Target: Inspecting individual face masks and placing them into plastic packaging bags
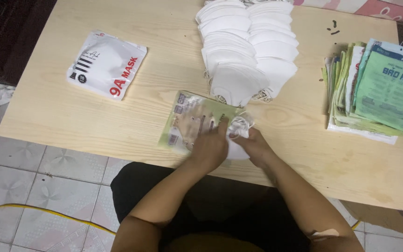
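Where clear pouch (190, 122) gapes, white mask (239, 130)

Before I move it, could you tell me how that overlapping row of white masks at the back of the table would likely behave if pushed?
The row of white masks would probably slide apart rather than move as one, since they lie loosely overlapped. Each looks thin and light, so likely floppy. Their ear loops trail at the near end and may snag on the wooden table.
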